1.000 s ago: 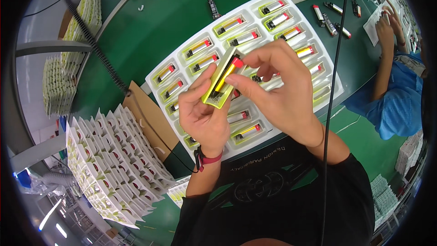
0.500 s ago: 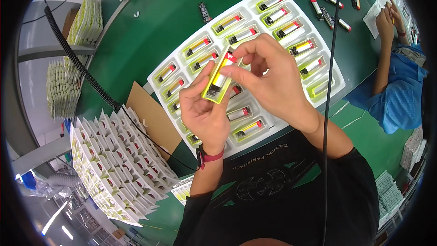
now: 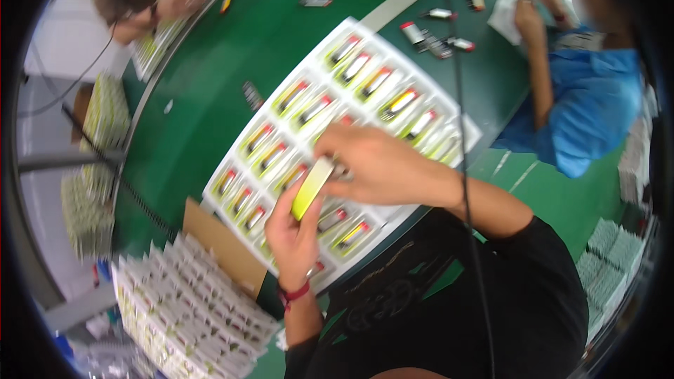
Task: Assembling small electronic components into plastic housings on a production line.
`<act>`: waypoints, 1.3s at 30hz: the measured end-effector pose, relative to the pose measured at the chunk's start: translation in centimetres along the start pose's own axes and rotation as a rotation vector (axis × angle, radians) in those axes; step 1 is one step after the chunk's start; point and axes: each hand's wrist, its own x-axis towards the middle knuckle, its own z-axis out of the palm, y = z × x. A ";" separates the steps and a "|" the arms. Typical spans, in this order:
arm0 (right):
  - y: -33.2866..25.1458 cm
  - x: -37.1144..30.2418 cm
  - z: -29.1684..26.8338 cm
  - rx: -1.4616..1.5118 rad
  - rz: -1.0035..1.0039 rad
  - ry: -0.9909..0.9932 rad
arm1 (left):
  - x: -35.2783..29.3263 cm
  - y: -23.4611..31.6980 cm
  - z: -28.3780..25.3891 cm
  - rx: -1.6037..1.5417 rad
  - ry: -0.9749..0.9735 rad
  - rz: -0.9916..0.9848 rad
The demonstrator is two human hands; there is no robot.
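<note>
A slim yellow-green case [image 3: 310, 191] is held slantwise over the tray, its side turned up, so what lies inside is hidden now. My left hand [image 3: 291, 240] wraps its fingers round the lower part. At the upper end, the curled fingers of my right hand [image 3: 382, 165] pinch the case, though motion blurs them. Under both hands lies a white moulded tray [image 3: 472, 133] with rows of pockets. Similar yellow-green cases [image 3: 401, 102] fill many pockets, each with a small stick-shaped item with red and black ends.
Loose stick-shaped items [image 3: 439, 45] lie on the green table [image 3: 203, 84]. Filled trays [image 3: 189, 302] are stacked at the lower left, beside brown cardboard [image 3: 225, 238]. A black cable [image 3: 465, 168] hangs before my right arm. Co-workers sit at the right, in blue [image 3: 590, 98], and far left.
The case has turned from showing its item to showing its side. The view has shifted, placing the tray lower and to the left. Another person's arms have come in at the far left.
</note>
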 end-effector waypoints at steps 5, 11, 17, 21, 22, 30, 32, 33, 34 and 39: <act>0.8 -1.1 -0.1 -0.206 -0.169 -0.272 | -1.2 0.5 0.4 0.018 -0.053 -0.140; 0.8 -2.7 1.4 -0.025 -0.050 -0.119 | -1.1 -0.3 1.4 0.163 -0.010 -0.052; 2.2 -3.0 2.9 0.187 -0.208 0.068 | -0.5 1.4 0.4 0.210 -0.030 -0.068; 1.6 -3.5 2.9 0.062 -0.082 -0.029 | -0.8 1.3 0.5 0.386 0.030 0.079; 2.1 -4.0 3.2 0.131 -0.074 0.005 | -1.1 1.4 0.8 0.453 0.020 0.108; 3.6 -4.8 -0.9 -0.038 -0.125 0.043 | 1.4 1.3 1.9 0.254 -0.169 -0.017; 3.4 -5.0 -4.0 -0.081 -0.127 -0.005 | 3.2 3.0 0.9 0.253 -0.182 -0.006; 3.7 -6.1 -4.7 -0.139 -0.116 -0.044 | 4.2 3.1 -0.5 0.294 -0.151 -0.014; 4.1 -7.2 -4.9 -0.193 -0.118 -0.084 | 5.2 2.8 -1.7 0.353 -0.003 -0.040; 5.7 -10.6 -1.8 -0.294 -0.132 -0.146 | 13.1 -3.0 -9.6 0.994 0.416 -0.070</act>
